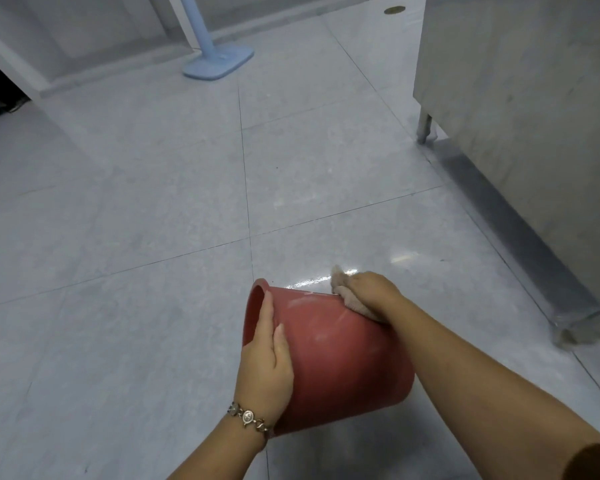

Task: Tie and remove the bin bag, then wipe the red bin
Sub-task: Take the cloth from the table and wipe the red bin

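The red bin (340, 355) is held tilted on its side above the floor, its open mouth facing left and away from me. My left hand (267, 358) grips the bin at its rim, fingers reaching over the edge. A bracelet sits on that wrist. My right hand (371, 289) presses a beige cloth (347, 296) against the bin's upper outer wall near the far side. No bin bag is in view.
Pale grey tiled floor (136, 237) lies all around. A stainless steel cabinet (520, 84) on legs stands at the right. A light blue mop (219, 60) rests on the floor at the back. A dark doorway opens at the far left.
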